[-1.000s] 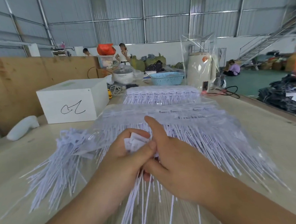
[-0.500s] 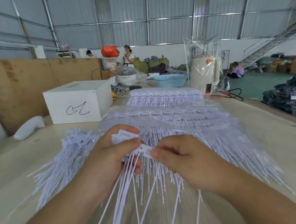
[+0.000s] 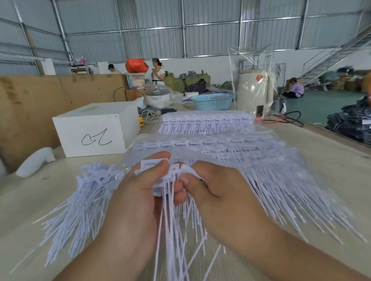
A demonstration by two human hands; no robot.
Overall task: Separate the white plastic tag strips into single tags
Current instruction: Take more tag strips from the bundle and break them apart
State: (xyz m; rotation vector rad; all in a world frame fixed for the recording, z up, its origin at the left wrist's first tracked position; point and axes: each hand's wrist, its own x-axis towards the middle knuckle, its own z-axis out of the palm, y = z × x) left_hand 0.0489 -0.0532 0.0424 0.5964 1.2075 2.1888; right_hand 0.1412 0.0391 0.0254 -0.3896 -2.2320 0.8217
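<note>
Both hands are closed on one tag strip (image 3: 168, 177), held above the worktop (image 3: 346, 191) in the middle of the view. By the left hand (image 3: 138, 199) the strip's flat white heads are gripped between thumb and curled fingers; by the right hand (image 3: 218, 190) the adjoining end is pinched between thumb and forefinger, the two thumbs almost touching. Thin white tails hang from the held heads down between the wrists — they are blurred.

Loose tags (image 3: 80, 209) are fanned out on the worktop just left of the left hand. Behind and to the right of the hands, bagged strips (image 3: 257, 157) are spread in clear plastic, and a further stack (image 3: 205, 122) lies beyond them.

Farther off, a white box (image 3: 97, 129) with a black scrawl is set at the left, a blue basket (image 3: 212, 101) stands past the far stack, and a plywood wall (image 3: 47, 101) — worn in places — closes the left side.
</note>
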